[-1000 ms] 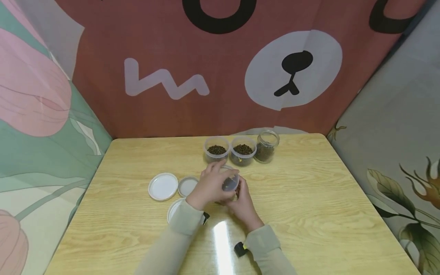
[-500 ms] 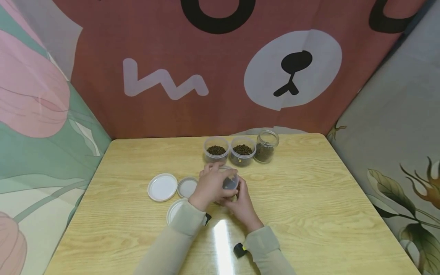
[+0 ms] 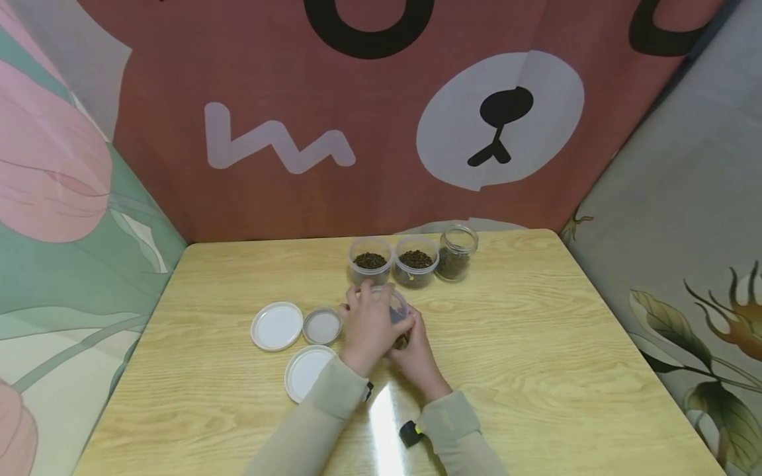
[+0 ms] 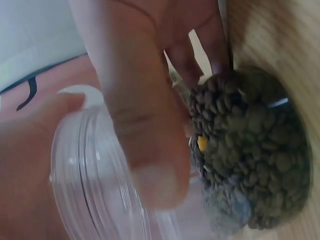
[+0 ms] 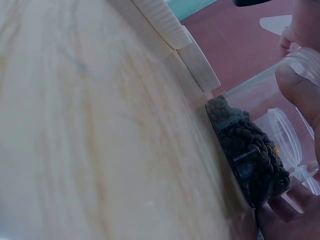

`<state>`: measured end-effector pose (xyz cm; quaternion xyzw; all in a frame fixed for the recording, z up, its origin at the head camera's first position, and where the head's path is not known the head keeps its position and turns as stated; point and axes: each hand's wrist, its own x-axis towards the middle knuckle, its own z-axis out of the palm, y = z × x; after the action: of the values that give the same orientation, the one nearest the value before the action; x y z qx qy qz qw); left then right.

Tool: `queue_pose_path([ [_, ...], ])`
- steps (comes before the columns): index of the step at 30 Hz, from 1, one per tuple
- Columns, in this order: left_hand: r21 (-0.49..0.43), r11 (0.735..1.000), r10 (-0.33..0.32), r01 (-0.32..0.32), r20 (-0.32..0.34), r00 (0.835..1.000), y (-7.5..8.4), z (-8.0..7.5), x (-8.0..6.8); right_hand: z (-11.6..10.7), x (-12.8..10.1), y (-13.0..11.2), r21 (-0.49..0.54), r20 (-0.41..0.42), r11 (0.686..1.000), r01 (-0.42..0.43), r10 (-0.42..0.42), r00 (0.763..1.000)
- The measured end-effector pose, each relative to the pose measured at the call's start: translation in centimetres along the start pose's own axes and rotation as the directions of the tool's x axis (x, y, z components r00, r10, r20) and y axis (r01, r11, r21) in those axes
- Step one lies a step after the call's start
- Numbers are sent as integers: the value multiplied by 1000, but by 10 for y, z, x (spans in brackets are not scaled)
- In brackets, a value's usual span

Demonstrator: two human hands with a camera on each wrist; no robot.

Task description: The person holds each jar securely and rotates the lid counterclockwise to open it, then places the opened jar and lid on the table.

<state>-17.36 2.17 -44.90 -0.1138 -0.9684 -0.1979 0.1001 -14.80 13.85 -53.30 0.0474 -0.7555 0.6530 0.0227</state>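
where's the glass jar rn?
In the head view the glass jar stands near the table's far edge, rightmost in a row with two open tubs of pellets, beyond both hands.

Light wooden table filling the lower frame, three open jars of dark pellets at upper centre, three white lids at centre left

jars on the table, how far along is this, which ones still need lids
Three lids lie loose on the table; three jars of dark pellets stand uncovered at the back. The left hand and right hand grip a fourth jar, also lidless. No jar looks capped.
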Motion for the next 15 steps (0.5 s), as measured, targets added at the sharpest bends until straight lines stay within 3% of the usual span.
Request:
queue_pose_path([
  [4,-33,987,157,-155,44,987,-9,-5,3,-1,0,0,-26,2,999,37,-37,999],
  [8,-90,956,290,-279,138,947,-17,-13,6,-3,0,1,-48,-3,996,70,-70,998],
  [12,-129,939,341,-320,211,916,-22,-20,9,-3,0,2,-4,9,997,75,-75,997],
  [15,-157,937,342,-312,237,909,-23,-24,10,-2,1,3,15,22,997,70,-70,997],
])
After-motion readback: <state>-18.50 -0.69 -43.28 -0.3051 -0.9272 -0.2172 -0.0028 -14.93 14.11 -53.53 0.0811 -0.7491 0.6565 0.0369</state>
